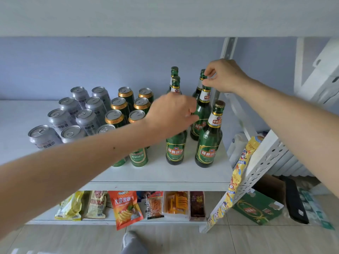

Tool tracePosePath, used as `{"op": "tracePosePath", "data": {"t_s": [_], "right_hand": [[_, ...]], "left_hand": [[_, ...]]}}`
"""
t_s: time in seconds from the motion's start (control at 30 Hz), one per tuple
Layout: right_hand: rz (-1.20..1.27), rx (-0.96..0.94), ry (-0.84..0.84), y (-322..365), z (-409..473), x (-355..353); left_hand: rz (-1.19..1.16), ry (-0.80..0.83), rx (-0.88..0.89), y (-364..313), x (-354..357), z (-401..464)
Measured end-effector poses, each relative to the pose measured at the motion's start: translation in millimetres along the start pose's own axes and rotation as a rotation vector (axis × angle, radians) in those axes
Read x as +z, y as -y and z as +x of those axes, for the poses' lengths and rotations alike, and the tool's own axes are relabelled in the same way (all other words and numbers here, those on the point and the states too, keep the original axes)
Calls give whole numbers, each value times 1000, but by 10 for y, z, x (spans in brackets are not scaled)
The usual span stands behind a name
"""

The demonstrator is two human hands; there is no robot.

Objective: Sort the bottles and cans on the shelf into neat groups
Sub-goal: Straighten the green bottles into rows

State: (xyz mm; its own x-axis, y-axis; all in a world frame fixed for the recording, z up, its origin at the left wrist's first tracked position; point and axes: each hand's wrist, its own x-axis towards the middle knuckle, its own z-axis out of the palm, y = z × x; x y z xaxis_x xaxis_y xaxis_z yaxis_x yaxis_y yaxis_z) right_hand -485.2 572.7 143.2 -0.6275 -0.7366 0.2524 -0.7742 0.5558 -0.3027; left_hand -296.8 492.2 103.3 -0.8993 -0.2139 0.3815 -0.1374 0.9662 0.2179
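A: Now, state the position of each hand.

B: The right hand (224, 76) is at 1 o'clock in the view. Its thumb and forefinger pinch the cap of the rear right bottle (199, 87). The left hand (171, 114) is at centre, at the upper part of the middle bottle (201, 114). Its fingers (192, 117) curl toward that bottle, but motion blur prevents confirmation of a grip.

A: Locate the bottles.

B: Six green bottles stand upright on the right part of the white shelf (165, 173), in two columns. The front right bottle (209, 142) is at 4 o'clock from the left hand. The front left bottle (175, 151) is at 6 o'clock from it, with the neck hidden behind the hand. Two further bottles (175, 81) stand at 12 o'clock from the left hand, near the back wall.

A: Locate the cans.

B: The silver cans (73, 114) form a group at 9 o'clock of the shelf. The green cans with gold rims (128, 105) stand just beside them, between the silver group and the bottles. The left forearm crosses in front of the nearest green cans.

A: State other items.

B: Snack packets (125, 208) lie on the lower shelf at 6 o'clock. A yellow strip of packets (238, 178) hangs along the perforated upright at 4 o'clock.
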Motion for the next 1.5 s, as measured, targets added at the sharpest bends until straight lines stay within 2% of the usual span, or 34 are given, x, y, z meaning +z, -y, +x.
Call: {"op": "tracePosePath", "data": {"t_s": [0.17, 0.33, 0.4, 0.67, 1.03, 1.5], "right_hand": [[-95, 14, 84, -63, 239, 143], [-180, 55, 168, -146, 412, 230], [-181, 51, 200, -168, 439, 253], [-125, 54, 229, -177, 455, 291], [-142, 7, 229, -185, 362, 275], [-111, 41, 286, -180, 294, 195]], "left_hand": [[91, -89, -73, 258, -159, 568], [348, 57, -108, 621, 14, 1032], [378, 123, -108, 701, 108, 1125], [157, 238, -193, 778, 222, 1383], [171, 247, -128, 762, 185, 1348], [118, 288, -64, 813, 199, 1394]]}}
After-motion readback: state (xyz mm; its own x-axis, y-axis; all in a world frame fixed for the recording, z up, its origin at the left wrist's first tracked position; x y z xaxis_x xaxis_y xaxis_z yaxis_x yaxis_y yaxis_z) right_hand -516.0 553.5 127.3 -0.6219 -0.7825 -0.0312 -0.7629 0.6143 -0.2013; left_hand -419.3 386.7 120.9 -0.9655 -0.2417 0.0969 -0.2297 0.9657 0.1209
